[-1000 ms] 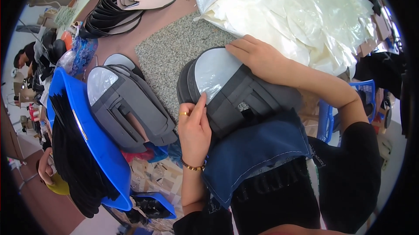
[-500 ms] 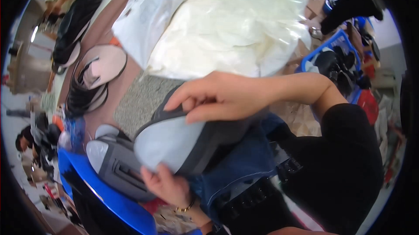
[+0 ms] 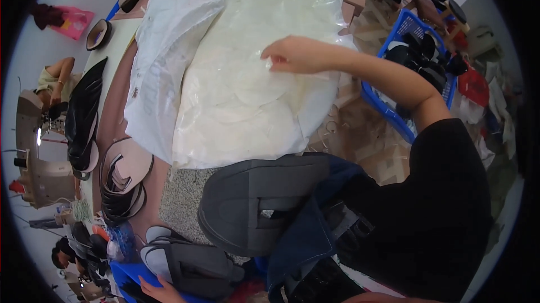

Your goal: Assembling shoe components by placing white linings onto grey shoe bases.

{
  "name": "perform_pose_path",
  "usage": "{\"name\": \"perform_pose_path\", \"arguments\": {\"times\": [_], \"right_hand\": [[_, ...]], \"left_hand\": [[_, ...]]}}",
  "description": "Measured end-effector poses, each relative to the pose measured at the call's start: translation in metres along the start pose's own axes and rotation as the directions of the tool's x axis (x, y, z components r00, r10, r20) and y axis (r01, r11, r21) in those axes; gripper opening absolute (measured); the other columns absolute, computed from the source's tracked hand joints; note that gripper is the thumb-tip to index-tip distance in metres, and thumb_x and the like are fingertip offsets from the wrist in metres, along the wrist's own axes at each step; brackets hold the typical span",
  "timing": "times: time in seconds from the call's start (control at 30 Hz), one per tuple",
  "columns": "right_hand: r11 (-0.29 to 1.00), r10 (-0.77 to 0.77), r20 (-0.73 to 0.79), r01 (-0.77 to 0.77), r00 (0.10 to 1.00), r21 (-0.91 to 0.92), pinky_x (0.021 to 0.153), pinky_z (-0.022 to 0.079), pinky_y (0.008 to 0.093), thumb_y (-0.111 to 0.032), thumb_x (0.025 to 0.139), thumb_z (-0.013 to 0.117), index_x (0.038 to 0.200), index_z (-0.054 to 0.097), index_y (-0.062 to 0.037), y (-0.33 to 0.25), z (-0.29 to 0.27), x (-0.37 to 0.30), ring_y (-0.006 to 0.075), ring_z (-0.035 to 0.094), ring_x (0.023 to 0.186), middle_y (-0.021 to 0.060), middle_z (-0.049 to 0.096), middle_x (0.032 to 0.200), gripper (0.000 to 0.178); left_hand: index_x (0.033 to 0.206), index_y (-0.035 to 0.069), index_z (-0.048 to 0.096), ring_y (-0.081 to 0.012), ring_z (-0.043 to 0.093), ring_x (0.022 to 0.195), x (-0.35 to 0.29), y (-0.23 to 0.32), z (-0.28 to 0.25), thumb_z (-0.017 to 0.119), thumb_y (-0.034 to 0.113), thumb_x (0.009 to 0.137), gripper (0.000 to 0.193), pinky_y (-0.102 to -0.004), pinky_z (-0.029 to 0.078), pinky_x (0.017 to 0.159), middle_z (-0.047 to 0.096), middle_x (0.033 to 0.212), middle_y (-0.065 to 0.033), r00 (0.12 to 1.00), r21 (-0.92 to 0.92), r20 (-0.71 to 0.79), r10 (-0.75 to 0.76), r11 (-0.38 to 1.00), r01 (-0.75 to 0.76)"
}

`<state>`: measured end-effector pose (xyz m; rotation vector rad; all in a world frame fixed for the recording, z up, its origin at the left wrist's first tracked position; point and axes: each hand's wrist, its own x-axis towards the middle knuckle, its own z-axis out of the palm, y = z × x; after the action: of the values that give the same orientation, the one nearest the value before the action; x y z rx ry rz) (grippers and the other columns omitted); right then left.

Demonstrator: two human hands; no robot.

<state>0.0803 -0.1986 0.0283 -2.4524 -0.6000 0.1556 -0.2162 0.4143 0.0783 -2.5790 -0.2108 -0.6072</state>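
My right hand [image 3: 298, 55] is over a broad stack of cream sheets [image 3: 242, 100] with a glossy, clear plastic-like surface. Its fingers are curled together, with a tiny whitish bit at the tips that I cannot make out. Low at the left, my left hand [image 3: 162, 292] shows its fingers stretched apart near a pile of grey cut pieces [image 3: 197, 269] with pale rounded ends. A dark grey rounded piece [image 3: 239, 204] with a slot, like a shoe upper, lies on the edge of a speckled stone slab [image 3: 183, 202] and my blue apron [image 3: 306, 232].
A white sack [image 3: 169, 38] lies beside the sheets. Black curved pieces [image 3: 84, 123] and pinkish pieces [image 3: 126, 162] are to the left. A blue basket [image 3: 382, 100] of black items stands right. A blue chair-like plastic edge [image 3: 126, 272] is lower left. Other people sit far left.
The right hand has left the grey piece and moved up over the cream sheets. The piece now lies dark side up. The left hand has let go and dropped lower left.
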Motion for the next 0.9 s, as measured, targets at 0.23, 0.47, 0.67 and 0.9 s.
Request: {"name": "perform_pose_path", "arguments": {"times": [0.23, 0.47, 0.67, 0.9], "right_hand": [[0.94, 0.232, -0.273, -0.287, 0.934, -0.185, 0.077, 0.05, 0.0393, -0.022, 0.084, 0.063, 0.103, 0.066, 0.0005, 0.127, -0.035, 0.09, 0.0317, 0.064, 0.086, 0.0178, 0.066, 0.092, 0.029], [0.836, 0.432, -0.022, -0.41, 0.901, -0.364, 0.062, 0.052, 0.0411, -0.022, 0.082, 0.062, 0.078, 0.065, 0.0068, 0.109, -0.041, 0.139, 0.0325, 0.061, 0.062, 0.0186, 0.062, 0.07, 0.029], [0.872, 0.453, 0.156, -0.399, 0.878, -0.284, 0.044, 0.041, 0.0427, -0.018, 0.08, 0.058, 0.06, 0.058, 0.0044, 0.105, -0.052, 0.148, 0.0281, 0.047, 0.045, 0.0144, 0.052, 0.054, 0.029], [0.883, 0.468, 0.261, -0.437, 0.844, -0.17, 0.048, 0.041, 0.0442, -0.012, 0.078, 0.051, 0.063, 0.058, 0.0049, 0.1, -0.053, 0.149, 0.0298, 0.05, 0.051, 0.0181, 0.055, 0.06, 0.024]], "left_hand": [[0.128, -0.002, 0.05, -0.0389, 0.044, 0.125, 0.118, 0.19, -0.002, 0.064, 0.013, 0.088, 0.045, -0.045, 0.035, 0.105, 0.043, 0.135, -0.0245, 0.994, -0.658, 0.079, 0.076, 0.753, -0.006], [0.12, -0.001, 0.054, -0.0417, 0.046, 0.12, 0.216, 0.406, -0.031, 0.071, 0.016, 0.08, 0.046, -0.0462, 0.038, 0.1, 0.047, 0.13, -0.0256, 0.782, -0.799, -0.245, 0.573, 0.338, -0.497], [0.116, -0.002, 0.058, -0.0368, 0.047, 0.122, 0.254, 0.521, -0.007, 0.07, 0.021, 0.082, 0.043, -0.0465, 0.038, 0.1, 0.052, 0.129, -0.0235, 0.749, -0.848, -0.325, 0.577, 0.173, -0.501], [0.124, 0.0, 0.055, -0.032, 0.042, 0.13, 0.232, 0.582, -0.007, 0.058, 0.038, 0.089, 0.052, -0.0534, 0.03, 0.107, 0.049, 0.138, -0.0174, 0.74, -0.83, -0.275, 0.613, 0.236, -0.505]]}}
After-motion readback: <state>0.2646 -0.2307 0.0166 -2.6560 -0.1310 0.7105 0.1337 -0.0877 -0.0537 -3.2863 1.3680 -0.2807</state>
